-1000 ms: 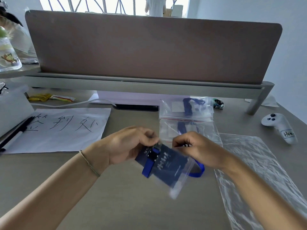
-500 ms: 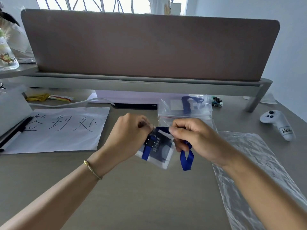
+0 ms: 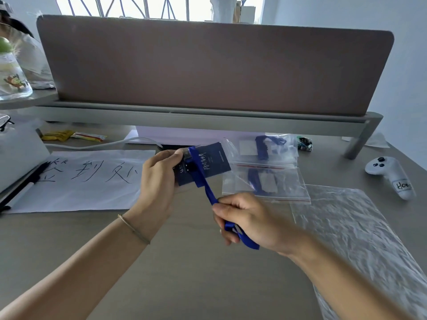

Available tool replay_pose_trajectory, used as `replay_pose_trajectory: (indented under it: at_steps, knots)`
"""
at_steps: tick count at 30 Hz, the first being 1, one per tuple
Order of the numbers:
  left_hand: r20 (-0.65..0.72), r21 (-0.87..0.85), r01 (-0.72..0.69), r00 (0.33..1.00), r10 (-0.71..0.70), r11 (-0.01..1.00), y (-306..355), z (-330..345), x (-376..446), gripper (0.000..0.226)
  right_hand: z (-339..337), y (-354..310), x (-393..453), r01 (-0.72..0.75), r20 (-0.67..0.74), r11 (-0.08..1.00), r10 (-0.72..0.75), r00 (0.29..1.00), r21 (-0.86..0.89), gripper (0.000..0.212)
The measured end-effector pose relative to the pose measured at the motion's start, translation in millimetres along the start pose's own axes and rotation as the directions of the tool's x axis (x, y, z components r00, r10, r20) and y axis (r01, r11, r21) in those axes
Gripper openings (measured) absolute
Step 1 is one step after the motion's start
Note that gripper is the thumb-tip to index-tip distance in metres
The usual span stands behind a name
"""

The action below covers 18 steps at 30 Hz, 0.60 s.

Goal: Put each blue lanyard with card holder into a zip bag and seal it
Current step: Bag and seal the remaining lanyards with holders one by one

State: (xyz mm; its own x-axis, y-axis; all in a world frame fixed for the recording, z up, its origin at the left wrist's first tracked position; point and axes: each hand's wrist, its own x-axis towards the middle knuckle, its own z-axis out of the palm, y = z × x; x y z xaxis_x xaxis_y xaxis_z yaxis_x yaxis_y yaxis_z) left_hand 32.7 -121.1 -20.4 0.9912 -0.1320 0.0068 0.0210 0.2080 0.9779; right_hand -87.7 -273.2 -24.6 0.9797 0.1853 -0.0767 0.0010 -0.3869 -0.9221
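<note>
Between left hand (image 3: 159,174) and right hand (image 3: 249,218) stretches the lanyard (image 3: 204,179).

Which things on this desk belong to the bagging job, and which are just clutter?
Job: card holder, blue lanyard, two filled zip bags, left hand, right hand.

Clutter: white controller, handwritten paper, snack packets, crinkled plastic sheet.

both hands (image 3: 159,174) (image 3: 245,218) apart, grips closed

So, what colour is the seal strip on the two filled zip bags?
Red, a thin line along each bag's closing edge, seen in the head view.
</note>
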Motion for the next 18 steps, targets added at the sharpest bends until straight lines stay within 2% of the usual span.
replay_pose_trajectory:
  at_steps: [3,5,7,10,13,16,18]
  knots:
    - [-0.023,-0.143,0.113,0.993,-0.118,0.983,4,2,1,0.024,-1,5,2,-0.058,0.052,0.998,0.057,0.997,0.022,0.037]
    - [0.069,-0.236,0.221,0.975,-0.211,0.946,8,2,1,0.029,-5,8,2,-0.088,0.085,0.996,0.086,0.993,0.021,0.036]
    - [0.222,-0.248,0.327,0.936,-0.275,0.912,12,1,-1,0.03,-11,9,1,-0.108,0.118,0.994,0.106,0.987,0.014,0.035]
    - [0.43,-0.107,0.439,0.829,-0.357,0.892,13,-1,-4,0.023,-22,8,-2,-0.116,0.162,0.993,0.114,0.98,0.0,0.032]
    - [0.547,0.097,0.474,0.709,-0.445,0.875,12,-1,-9,0.026,-32,8,-6,-0.111,0.176,0.993,0.116,0.978,-0.034,0.027]
    - [0.651,0.261,0.435,0.58,-0.49,0.862,12,-2,-14,0.036,-39,6,-9,-0.088,0.169,0.994,0.097,0.981,-0.06,0.028]
    - [0.705,0.366,0.347,0.503,-0.5,0.864,12,-4,-16,0.028,-43,5,-7,-0.068,0.169,0.993,0.084,0.982,-0.096,0.032]
